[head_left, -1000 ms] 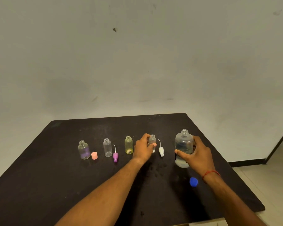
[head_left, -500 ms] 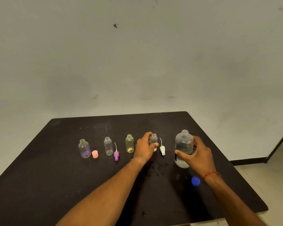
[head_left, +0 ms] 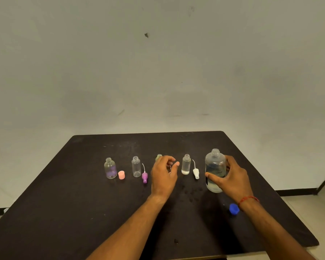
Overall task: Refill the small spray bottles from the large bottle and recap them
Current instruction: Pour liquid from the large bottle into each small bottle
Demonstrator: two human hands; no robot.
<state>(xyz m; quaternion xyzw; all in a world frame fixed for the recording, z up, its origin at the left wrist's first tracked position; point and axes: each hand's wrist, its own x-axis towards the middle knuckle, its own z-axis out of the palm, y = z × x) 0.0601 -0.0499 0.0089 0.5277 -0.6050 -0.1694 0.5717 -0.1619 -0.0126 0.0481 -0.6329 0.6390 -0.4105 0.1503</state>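
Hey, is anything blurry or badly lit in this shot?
Head view: dim, flat light, soft shadows; the left hand is slightly motion-smeared; the large bottle gripped by the right hand is sharper, its clear plastic faint against the dark table.

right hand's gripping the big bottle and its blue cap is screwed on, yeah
Not quite. The right hand does grip the large bottle, but its blue cap is not screwed on: the neck is open, and the cap lies on the table beside the right wrist. The head view shows this.
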